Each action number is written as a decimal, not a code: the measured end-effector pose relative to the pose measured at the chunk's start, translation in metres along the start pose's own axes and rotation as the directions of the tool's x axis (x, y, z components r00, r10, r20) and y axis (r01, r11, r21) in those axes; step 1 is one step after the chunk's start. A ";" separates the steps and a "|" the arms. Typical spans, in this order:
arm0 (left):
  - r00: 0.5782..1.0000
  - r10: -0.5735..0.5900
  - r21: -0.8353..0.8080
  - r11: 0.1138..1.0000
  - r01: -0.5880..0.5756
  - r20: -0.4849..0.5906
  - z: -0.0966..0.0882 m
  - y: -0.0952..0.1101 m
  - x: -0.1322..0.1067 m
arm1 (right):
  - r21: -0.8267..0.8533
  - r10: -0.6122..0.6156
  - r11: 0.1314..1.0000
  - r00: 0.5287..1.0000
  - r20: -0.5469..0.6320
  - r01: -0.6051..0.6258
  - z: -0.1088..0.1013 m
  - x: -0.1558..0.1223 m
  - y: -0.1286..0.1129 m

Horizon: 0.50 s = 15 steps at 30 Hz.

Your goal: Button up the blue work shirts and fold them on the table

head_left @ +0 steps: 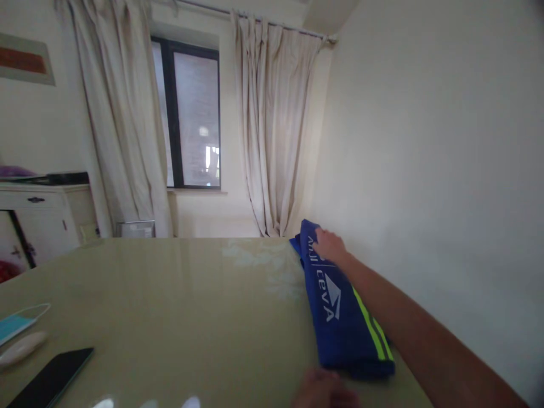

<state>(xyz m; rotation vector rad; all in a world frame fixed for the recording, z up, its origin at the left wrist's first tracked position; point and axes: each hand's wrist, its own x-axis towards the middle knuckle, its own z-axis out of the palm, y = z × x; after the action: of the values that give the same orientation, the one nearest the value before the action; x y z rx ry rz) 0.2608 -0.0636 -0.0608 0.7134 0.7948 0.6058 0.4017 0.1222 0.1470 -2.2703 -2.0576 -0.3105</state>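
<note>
Blue garment (344, 343), already folded into a long strip, far end left uneven; right hand (331, 246) on that end, left hand (323, 391) near the lower edge, both grips indeterminable.

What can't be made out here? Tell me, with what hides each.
Head view: left hand, blurred and cut off by the bottom edge; grip unclear.
Head view: folded blue garment, part of its far end covered by the right hand.
Head view: smartphone, bottom edge cuts it off.
Head view: face mask, left edge cuts it off.
</note>
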 end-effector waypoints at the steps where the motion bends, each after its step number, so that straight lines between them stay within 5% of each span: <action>1: 1.000 0.007 0.007 1.000 -0.007 0.004 -0.009 0.008 -0.003 | 0.003 -0.025 1.000 0.999 0.024 0.025 0.027 -0.012 -0.016; 4: 0.982 0.190 0.211 0.960 -0.184 -0.012 -0.058 0.039 -0.024 | 0.029 -0.132 0.991 0.986 0.102 0.129 0.103 -0.053 -0.052; 7: 0.884 0.450 0.495 0.802 -0.335 -0.130 -0.111 0.071 -0.045 | 0.060 -0.185 0.982 0.979 0.088 0.180 0.140 -0.074 -0.063; 9: 0.804 0.560 0.565 0.736 -0.373 -0.198 -0.136 0.087 -0.051 | 0.068 -0.171 0.983 0.985 0.038 0.168 0.141 -0.070 -0.055; 11: 0.743 0.613 0.561 0.727 -0.397 -0.268 -0.149 0.094 -0.052 | 0.077 -0.024 0.997 0.997 -0.070 0.029 0.132 -0.058 -0.034; 13: 0.726 0.627 0.567 0.719 -0.401 -0.283 -0.152 0.095 -0.052 | 0.126 0.241 0.967 0.959 -0.152 -0.223 0.120 -0.044 -0.006; 15: 0.736 0.638 0.640 0.667 -0.382 -0.225 -0.150 0.092 -0.053 | 0.175 0.433 0.894 0.896 -0.097 -0.413 0.113 -0.033 0.022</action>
<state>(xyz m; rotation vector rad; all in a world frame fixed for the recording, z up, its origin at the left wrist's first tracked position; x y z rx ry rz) 0.0917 0.0053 -0.0430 1.4201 1.2211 1.1142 0.4328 0.1076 0.0325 -2.4441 -1.4161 -0.2595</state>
